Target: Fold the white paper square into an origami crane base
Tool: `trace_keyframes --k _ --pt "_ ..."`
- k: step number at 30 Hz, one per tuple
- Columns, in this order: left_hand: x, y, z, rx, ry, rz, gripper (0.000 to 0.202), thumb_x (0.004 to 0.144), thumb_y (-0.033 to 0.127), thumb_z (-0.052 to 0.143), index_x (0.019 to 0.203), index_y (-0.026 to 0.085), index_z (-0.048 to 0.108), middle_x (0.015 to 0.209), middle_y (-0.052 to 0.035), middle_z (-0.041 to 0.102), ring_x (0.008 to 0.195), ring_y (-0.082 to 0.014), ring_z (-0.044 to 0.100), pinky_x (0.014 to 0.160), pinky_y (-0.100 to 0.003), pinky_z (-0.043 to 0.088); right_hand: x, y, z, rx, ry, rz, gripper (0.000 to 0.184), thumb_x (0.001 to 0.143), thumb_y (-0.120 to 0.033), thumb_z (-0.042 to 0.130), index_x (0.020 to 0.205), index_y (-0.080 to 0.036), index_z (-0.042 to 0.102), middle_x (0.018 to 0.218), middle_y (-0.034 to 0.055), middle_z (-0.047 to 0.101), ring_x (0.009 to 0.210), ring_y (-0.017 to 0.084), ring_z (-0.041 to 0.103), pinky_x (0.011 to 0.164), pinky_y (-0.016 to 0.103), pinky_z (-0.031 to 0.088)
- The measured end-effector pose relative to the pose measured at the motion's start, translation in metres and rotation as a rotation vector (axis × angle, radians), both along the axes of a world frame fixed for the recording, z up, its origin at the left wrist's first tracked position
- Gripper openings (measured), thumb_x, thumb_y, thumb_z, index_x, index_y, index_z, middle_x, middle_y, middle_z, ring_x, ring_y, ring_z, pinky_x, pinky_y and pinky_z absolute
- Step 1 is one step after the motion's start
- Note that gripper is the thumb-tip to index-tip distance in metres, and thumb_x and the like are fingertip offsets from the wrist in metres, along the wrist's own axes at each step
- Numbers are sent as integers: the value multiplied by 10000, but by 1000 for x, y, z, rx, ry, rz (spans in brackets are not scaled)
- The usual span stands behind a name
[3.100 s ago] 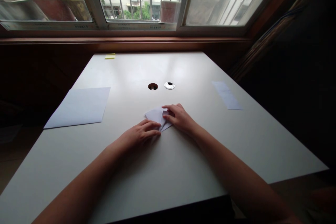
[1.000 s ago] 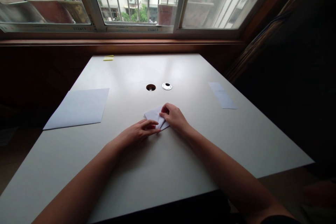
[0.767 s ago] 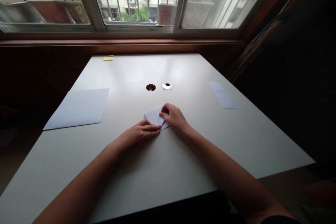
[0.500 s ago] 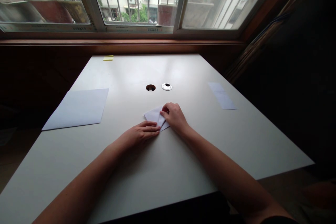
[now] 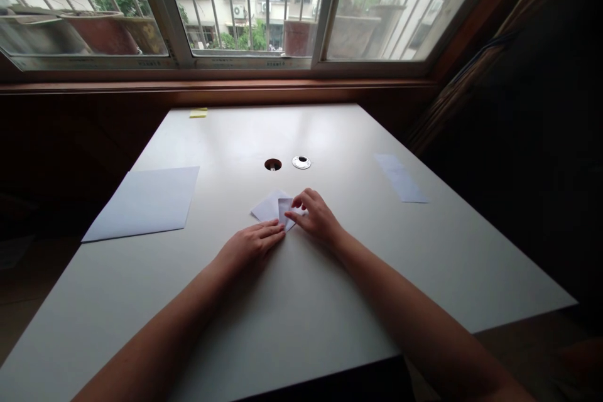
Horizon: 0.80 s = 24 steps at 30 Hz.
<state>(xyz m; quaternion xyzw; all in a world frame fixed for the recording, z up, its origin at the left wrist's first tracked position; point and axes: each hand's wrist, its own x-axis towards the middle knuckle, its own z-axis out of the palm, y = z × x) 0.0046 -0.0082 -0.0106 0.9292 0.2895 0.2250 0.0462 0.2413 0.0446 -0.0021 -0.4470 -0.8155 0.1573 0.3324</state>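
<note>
A small folded white paper [image 5: 271, 207] lies in the middle of a white table [image 5: 292, 301]. My left hand [image 5: 249, 245] rests flat on the table, fingers stretched together, fingertips pressing the paper's near corner. My right hand [image 5: 316, 218] sits on the paper's right side, thumb and fingers pinching a folded flap. Part of the paper is hidden under both hands.
A flat white sheet [image 5: 146, 202] lies at the left edge. A narrow paper strip [image 5: 401, 178] lies at the right. A cable hole [image 5: 272, 164] and its round cap [image 5: 301, 162] sit behind the paper. Yellow sticky notes [image 5: 198, 113] lie at the far edge under the window.
My right hand has shifted slightly toward me and now pinches a flap of the paper. My left hand has flattened at the near corner. The camera tilted a little.
</note>
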Motion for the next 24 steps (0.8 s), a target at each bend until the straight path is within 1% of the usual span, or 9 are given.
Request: trace_keyframes --k 1,3,9,15,21,24 --pt "0 0 0 4 8 2 440 913 109 506 1340 186 584 1348 -83 636 1314 -211 554 1111 -395 483 -1 -1 0 -11 -43 31 178 882 -368 678 918 -225 578 953 55 581 898 214 535 821 351 466" --pt "0 0 0 0 24 1 437 907 107 511 1331 174 589 1363 -89 624 1316 -214 552 1121 -397 473 -4 0 0 -31 -109 33 209 851 -379 715 894 -224 581 935 49 588 902 221 521 822 356 454" --pt "-1 0 2 -48 4 -11 424 909 119 503 1317 177 604 1352 -91 631 1312 -216 555 1126 -407 464 -12 6 0 -92 -130 -87 187 863 -331 699 806 -214 565 892 34 595 879 203 514 806 329 426" --pt "-2 -2 4 -44 41 1 411 916 129 494 1307 166 616 1350 -76 633 1307 -216 559 1141 -387 451 -15 14 -1 -109 -141 -149 219 867 -336 698 770 -210 548 853 18 597 855 184 520 789 304 406" --pt "-2 -4 2 -20 38 8 408 924 138 488 1309 177 617 1355 -61 630 1309 -220 556 1137 -383 462 -17 33 2 -128 -175 -226 239 865 -327 697 755 -211 519 811 9 594 779 169 509 722 290 386" --pt "-3 -5 4 -9 24 1 392 923 139 490 1285 187 633 1338 -54 643 1299 -211 565 1126 -365 474 -19 40 3 -132 -191 -234 218 873 -326 685 771 -213 528 823 14 605 786 175 512 715 292 380"
